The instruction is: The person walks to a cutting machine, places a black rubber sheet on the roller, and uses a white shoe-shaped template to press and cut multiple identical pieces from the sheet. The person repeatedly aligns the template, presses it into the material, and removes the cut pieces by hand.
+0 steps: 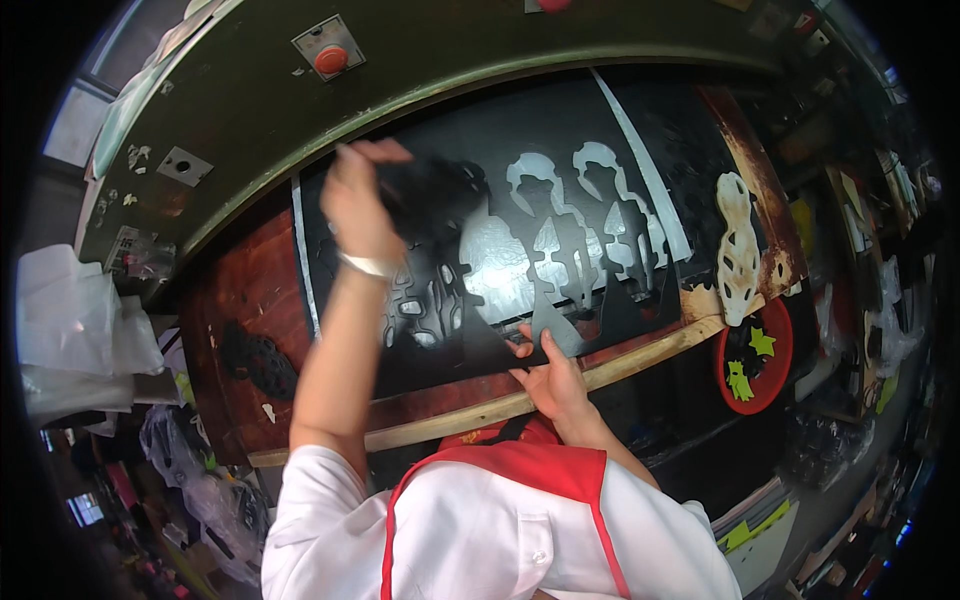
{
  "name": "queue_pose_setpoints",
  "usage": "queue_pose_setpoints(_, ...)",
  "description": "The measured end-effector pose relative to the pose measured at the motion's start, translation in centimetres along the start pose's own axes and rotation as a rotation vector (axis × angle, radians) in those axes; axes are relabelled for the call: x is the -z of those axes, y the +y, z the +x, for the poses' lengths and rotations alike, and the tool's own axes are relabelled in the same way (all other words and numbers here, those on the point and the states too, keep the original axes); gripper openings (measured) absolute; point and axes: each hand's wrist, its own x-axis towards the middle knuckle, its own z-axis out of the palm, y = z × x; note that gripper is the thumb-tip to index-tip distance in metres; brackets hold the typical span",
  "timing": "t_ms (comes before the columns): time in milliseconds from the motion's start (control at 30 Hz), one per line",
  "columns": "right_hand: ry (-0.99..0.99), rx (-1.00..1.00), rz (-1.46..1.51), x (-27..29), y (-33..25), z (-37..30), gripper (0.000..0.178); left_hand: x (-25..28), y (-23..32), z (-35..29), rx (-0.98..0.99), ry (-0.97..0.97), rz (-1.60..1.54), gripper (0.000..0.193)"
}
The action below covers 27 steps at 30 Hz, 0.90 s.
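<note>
Over the left part of a black sheet (430, 350), my left hand (362, 215) is blurred by motion. Its fingers are closed at the edge of a dark, blurred cut piece (435, 195), partly hidden by the hand. At the sheet's near edge my right hand (557, 382) pinches a grey pointed strip (552, 325) between thumb and fingers. Sole-like openings with curvy outlines run across the sheet, and a shiny pale surface (497, 265) shows through them. Several smaller cut slots lie below my left wrist, which wears a white band.
A cream openwork sole-shaped piece (738, 250) lies at the right. Beside it, a red bowl (722, 370) holds yellow-green scraps. A black openwork piece (258, 362) rests on the reddish board (235, 290). A wooden rail (640, 362) borders the front; a green machine beam (240, 110) with a red button crosses behind.
</note>
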Motion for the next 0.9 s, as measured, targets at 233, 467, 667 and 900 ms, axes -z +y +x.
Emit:
queue_pose_setpoints(233, -0.003, 0.052, 0.04, 1.3, -0.1, 0.1, 0.038, 9.9, 16.7, 19.9, -0.235, 0.143, -0.037, 0.039)
queue_pose_setpoints(467, -0.323, -0.022, -0.008, -0.3, 2.8, -0.8, 0.038, 7.4, 10.4, 3.3, -0.792, -0.549, 0.965, 0.016)
queue_pose_setpoints(667, -0.318, -0.135, -0.006, -2.4, 5.5, -0.5, 0.037, 8.5, 0.5, -14.2, -0.352, -0.849, 0.565, 0.035)
queue_pose_setpoints(900, -0.072, -0.116, -0.058, -2.5, 6.8, 0.4, 0.037, 8.8, 4.0, 0.3, 0.049, 0.12, -0.227, 0.035)
